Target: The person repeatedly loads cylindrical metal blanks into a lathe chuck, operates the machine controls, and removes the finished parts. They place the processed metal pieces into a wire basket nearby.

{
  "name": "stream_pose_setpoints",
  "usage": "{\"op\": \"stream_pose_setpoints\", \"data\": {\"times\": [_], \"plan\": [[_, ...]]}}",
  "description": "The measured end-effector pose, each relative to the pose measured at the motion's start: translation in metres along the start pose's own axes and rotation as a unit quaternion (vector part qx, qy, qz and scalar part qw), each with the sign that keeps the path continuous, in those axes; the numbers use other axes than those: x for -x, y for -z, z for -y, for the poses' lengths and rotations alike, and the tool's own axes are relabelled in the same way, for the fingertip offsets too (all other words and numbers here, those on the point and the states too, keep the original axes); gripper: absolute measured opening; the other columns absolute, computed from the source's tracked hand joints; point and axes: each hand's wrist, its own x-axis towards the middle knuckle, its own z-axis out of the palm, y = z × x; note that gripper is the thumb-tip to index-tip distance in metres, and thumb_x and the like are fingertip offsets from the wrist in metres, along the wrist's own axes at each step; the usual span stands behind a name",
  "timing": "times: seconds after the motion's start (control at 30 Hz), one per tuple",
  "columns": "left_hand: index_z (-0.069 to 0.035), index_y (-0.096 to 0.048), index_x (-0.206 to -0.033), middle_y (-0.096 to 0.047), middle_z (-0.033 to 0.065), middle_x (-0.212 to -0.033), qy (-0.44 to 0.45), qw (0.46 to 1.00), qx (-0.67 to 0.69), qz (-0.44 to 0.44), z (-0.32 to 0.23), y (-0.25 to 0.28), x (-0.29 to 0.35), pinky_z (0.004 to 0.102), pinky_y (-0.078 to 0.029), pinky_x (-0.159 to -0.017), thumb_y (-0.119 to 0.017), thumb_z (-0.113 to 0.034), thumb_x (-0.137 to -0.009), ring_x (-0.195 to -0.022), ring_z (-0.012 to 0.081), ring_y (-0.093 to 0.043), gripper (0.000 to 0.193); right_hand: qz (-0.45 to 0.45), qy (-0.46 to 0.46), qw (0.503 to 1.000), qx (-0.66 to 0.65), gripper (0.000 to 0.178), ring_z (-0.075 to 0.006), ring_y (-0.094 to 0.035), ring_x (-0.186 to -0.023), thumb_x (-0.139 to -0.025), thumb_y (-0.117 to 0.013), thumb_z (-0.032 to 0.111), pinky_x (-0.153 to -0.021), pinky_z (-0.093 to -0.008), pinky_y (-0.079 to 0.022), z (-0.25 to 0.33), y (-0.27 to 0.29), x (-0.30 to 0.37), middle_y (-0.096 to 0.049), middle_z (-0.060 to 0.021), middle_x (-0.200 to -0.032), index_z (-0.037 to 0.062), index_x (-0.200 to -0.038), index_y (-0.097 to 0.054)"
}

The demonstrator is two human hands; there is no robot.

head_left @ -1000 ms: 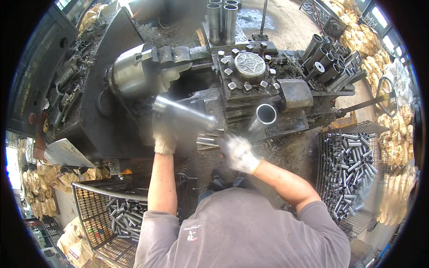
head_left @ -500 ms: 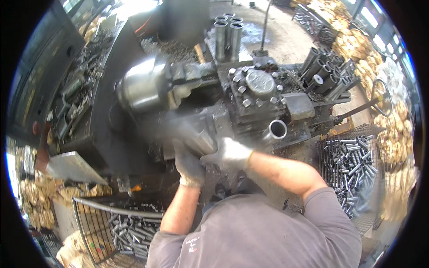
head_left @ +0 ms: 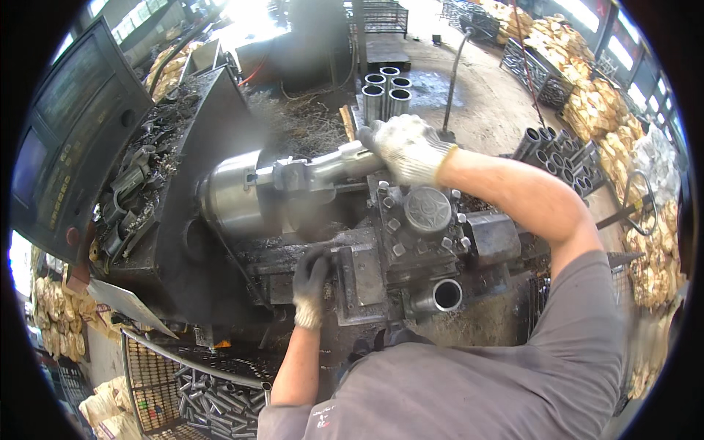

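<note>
Metal tube (head_left: 343, 164) lies at the chuck (head_left: 236, 194), its long axis running rightward from there, slightly tilted upward, to the fingers of the right hand (head_left: 412, 149). These fingers are bent over its right end and appear to grip it. Right hand is the nearer one; left hand (head_left: 309, 284) sits well apart, below the tube, touching or just over the lathe carriage (head_left: 361, 275), and whether its fingers are closed I cannot tell. Among containers, a wire basket (head_left: 192, 363) at lower left holds jumbled short tubes (head_left: 213, 405); far upper right stands a dark crate (head_left: 539, 79), contents unclear.
</note>
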Motion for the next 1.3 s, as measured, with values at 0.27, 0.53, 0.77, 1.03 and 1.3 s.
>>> {"op": "stream_pose_setpoints", "data": {"times": [0.27, 0.53, 0.77, 1.03, 1.3], "plan": [[-0.005, -0.063, -0.134, -0.071, 0.0132, -0.120, 0.160, 0.953, 0.113, -0.231, 0.070, 0.125, 0.106, 0.0452, -0.060, -0.086, -0.069, -0.028, -0.103, -0.099, 0.0301, -0.072, 0.039, 0.289, 0.024, 0.924, -0.249, 0.058, -0.0330, -0.077, -0.090, -0.066, -0.089, 0.036, -0.081, -0.0443, -0.060, -0.021, -0.123, -0.096, -0.078, -0.0209, -0.094, -0.0021, -0.108, -0.075], [-0.012, -0.064, -0.124, -0.068, 0.0089, -0.113, 0.060, 0.880, 0.167, -0.441, 0.079, 0.244, 0.138, 0.0479, -0.052, -0.089, -0.063, -0.050, -0.105, -0.100, 0.0288, -0.065, 0.042, 0.207, 0.082, 0.909, -0.352, 0.073, -0.0311, -0.077, -0.103, -0.072, -0.090, 0.045, -0.090, -0.0407, -0.061, -0.011, -0.120, -0.104, -0.080, -0.0196, -0.111, 0.0002, -0.127, -0.073], [-0.019, -0.058, -0.087, -0.054, -0.0020, -0.072, 0.058, 0.848, 0.299, -0.434, 0.037, 0.281, 0.125, 0.0332, -0.041, -0.059, -0.051, -0.066, -0.106, -0.062, 0.0170, -0.048, 0.051, 0.301, -0.053, 0.884, -0.354, 0.053, -0.0214, -0.074, -0.079, -0.079, -0.089, 0.043, -0.069, -0.0348, -0.062, 0.008, -0.111, -0.110, -0.079, -0.0144, -0.091, 0.0001, -0.107, -0.078], [-0.022, -0.046, -0.073, -0.031, -0.0078, -0.055, 0.139, 0.818, 0.399, -0.390, 0.014, 0.304, 0.133, 0.0270, -0.024, -0.041, -0.041, -0.068, -0.106, -0.044, 0.0115, -0.026, 0.057, 0.198, -0.023, 0.878, -0.436, 0.052, -0.0165, -0.071, -0.067, -0.078, -0.088, 0.031, -0.058, -0.0322, -0.058, 0.007, -0.123, -0.104, -0.075, -0.0069, -0.081, 0.0013, -0.116, -0.071], [-0.023, -0.048, -0.073, -0.033, -0.0084, -0.054, 0.158, 0.835, 0.378, -0.367, 0.019, 0.315, 0.137, 0.0296, -0.026, -0.041, -0.040, -0.066, -0.107, -0.043, 0.0123, -0.028, 0.055, 0.332, -0.005, 0.882, -0.334, 0.056, -0.0223, -0.078, -0.085, -0.073, -0.088, 0.027, -0.075, -0.0359, -0.063, -0.007, -0.110, -0.109, -0.080, -0.0130, -0.099, 0.0019, -0.122, -0.075]]}}
